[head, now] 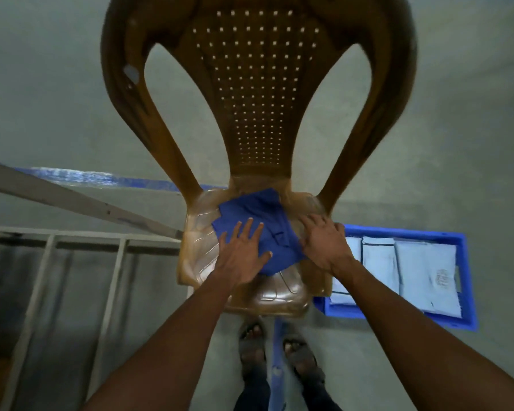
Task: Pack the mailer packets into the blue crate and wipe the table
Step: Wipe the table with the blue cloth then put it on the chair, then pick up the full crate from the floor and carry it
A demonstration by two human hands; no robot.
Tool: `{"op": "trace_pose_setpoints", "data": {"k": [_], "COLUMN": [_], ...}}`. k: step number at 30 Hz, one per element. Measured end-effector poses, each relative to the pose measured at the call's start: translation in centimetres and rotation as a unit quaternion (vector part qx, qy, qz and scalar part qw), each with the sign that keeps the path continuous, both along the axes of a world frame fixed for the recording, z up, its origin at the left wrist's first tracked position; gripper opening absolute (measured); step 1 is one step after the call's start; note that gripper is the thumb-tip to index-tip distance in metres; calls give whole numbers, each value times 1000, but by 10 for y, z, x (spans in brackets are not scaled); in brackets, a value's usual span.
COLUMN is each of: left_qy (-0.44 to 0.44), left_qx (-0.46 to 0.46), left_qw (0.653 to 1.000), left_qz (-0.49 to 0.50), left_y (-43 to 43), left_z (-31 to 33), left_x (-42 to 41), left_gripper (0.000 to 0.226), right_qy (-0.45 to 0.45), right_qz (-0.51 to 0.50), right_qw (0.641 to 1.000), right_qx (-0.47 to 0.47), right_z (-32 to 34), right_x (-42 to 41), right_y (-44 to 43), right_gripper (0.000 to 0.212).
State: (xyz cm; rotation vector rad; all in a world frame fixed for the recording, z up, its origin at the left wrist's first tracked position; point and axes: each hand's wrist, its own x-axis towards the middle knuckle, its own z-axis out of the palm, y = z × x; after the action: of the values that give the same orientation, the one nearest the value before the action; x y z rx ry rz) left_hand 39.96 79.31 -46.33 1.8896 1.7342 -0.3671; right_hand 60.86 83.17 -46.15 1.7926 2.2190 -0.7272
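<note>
A blue cloth point(255, 215) lies spread on the seat of a brown plastic chair point(279, 295). My left hand point(244, 253) presses flat on the cloth's near left part, fingers spread. Resting on the cloth's right edge and the seat is my right hand point(327, 244), fingers curled down; whether it pinches the fabric is unclear. To the right, on the floor, stands the blue crate point(466, 262) with several pale blue mailer packets point(425, 271) laid flat inside.
The chair's perforated backrest point(255, 84) and armrests rise ahead of me. A grey metal frame point(80, 241) with bars stands at the left. My sandalled feet point(279, 351) are on the grey floor just below the seat.
</note>
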Motion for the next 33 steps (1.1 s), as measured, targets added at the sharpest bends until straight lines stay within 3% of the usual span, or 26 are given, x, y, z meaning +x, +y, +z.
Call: {"op": "trace_pose_setpoints", "data": {"k": [3, 8, 13, 19, 24, 29, 33], "left_qy": [-59, -230, -269, -227, -198, -144, -150], "left_qx": [45, 21, -29, -38, -14, 9, 51], "left_qw": [997, 963, 941, 937, 941, 954, 947], "left_qz": [29, 137, 206, 263, 274, 264, 280], "left_y": [-8, -33, -52, -78, -84, -75, -64], "left_z": [23, 35, 8, -69, -148, -225, -292], "left_x": [49, 151, 248, 334, 341, 312, 290], "left_gripper": [65, 51, 44, 44, 45, 79, 97], "right_qy": [63, 111, 155, 172, 178, 204, 229], "right_qz": [-128, -277, -368, -391, -403, -419, -427], "right_qw": [990, 954, 915, 903, 896, 883, 874], "right_qx": [-8, -13, -48, -51, -54, -50, -42], "right_z": [33, 46, 14, -64, -145, -213, -271], "right_x": [57, 196, 334, 458, 512, 536, 548], "right_y": [-14, -55, -93, -116, -119, -103, -94], "right_gripper": [51, 42, 37, 39, 43, 64, 84]}}
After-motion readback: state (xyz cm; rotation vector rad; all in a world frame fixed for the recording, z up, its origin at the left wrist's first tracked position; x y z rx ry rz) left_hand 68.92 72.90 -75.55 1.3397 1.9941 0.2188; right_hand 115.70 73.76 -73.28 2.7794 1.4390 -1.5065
